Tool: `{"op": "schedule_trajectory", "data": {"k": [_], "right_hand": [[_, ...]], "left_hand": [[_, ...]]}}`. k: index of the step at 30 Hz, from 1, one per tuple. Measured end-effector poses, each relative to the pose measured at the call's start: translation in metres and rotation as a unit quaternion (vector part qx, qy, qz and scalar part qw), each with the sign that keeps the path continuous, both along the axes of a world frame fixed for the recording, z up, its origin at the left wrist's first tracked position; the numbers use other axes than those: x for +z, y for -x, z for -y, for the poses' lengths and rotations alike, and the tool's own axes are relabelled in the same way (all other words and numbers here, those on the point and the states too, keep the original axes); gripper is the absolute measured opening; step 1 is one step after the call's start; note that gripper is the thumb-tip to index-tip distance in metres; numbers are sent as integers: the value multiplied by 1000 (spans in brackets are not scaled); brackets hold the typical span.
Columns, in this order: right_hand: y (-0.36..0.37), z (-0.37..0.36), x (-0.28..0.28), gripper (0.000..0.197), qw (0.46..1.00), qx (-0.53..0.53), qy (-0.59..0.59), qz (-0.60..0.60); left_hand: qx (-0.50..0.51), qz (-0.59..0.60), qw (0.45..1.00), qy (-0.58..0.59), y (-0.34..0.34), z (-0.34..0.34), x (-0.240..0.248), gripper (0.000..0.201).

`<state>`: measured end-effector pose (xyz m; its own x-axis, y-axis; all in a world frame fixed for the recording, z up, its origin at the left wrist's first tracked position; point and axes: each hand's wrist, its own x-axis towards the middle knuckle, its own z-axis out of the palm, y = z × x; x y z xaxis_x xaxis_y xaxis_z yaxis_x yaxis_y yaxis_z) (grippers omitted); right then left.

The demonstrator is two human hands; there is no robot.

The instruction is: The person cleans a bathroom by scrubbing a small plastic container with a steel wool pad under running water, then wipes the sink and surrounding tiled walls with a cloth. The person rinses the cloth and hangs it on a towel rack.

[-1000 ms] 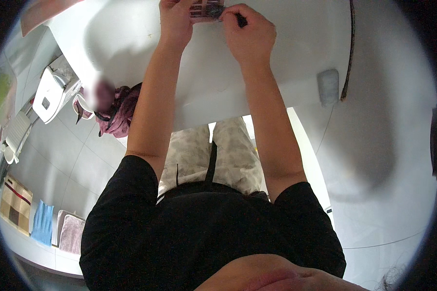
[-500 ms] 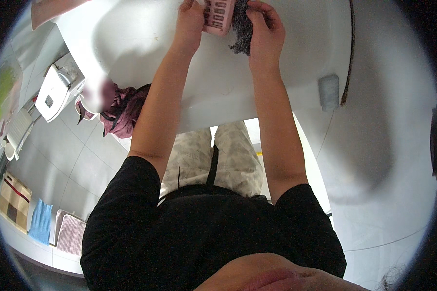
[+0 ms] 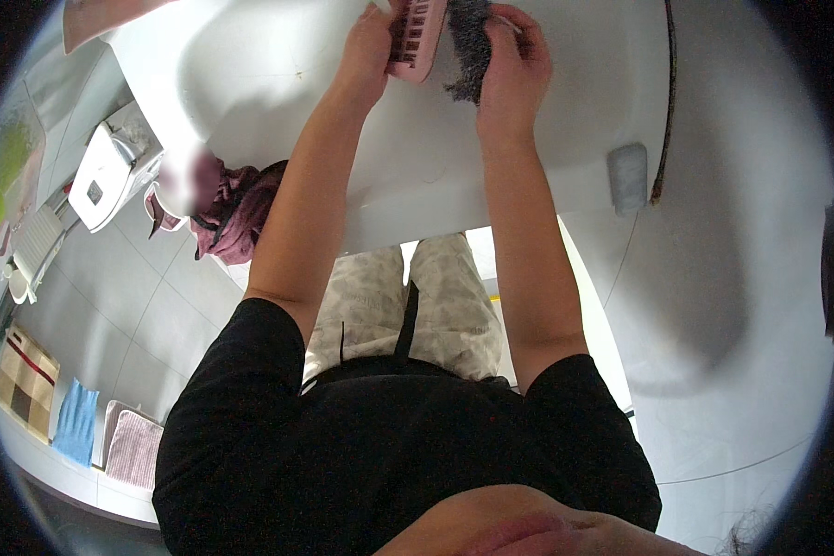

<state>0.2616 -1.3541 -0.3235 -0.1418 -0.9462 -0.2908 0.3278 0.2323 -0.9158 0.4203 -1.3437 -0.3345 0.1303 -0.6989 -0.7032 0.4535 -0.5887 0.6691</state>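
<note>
At the top of the view, over a white basin (image 3: pixel 417 162), my left hand (image 3: pixel 369 51) grips a pink plastic piece (image 3: pixel 424 48) with rows of slots, like a small soap rack. Its upper part runs out of view. My right hand (image 3: pixel 517 69) is closed around a dark grey, shaggy scrubbing cloth (image 3: pixel 471 56), whose frayed end hangs below the fingers. A narrow gap separates cloth and pink piece. The fingertips of my left hand are partly hidden behind the piece.
On the basin's right ledge lies a grey block (image 3: pixel 628 178). A maroon cloth (image 3: pixel 243 208) sits at the left edge, with a white toilet (image 3: pixel 111 176) beyond. A pink curved object (image 3: pixel 111 20) is at top left. Towels (image 3: pixel 76 423) hang at lower left.
The pink piece has tilted and shifted slightly nearer in my left hand. My right hand has moved a little to the right with the cloth, so the two are now apart.
</note>
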Motion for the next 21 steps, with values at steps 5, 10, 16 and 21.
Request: {"op": "schedule_trajectory", "data": {"k": [5, 10, 16, 21], "right_hand": [[-11, -3, 40, 12, 992, 19, 109, -65], [-22, -3, 34, 21, 865, 201, 187, -420], [-30, -5, 34, 16, 868, 192, 161, -428], [-38, -6, 29, 14, 869, 186, 156, -432]], "left_hand": [[-31, 56, 997, 52, 5, 4, 19, 37], [-110, 177, 974, 93, 3, 3, 20, 36], [-84, 201, 970, 106, 10, 4, 36, 38], [-86, 261, 951, 145, 7, -3, 25, 42]]}}
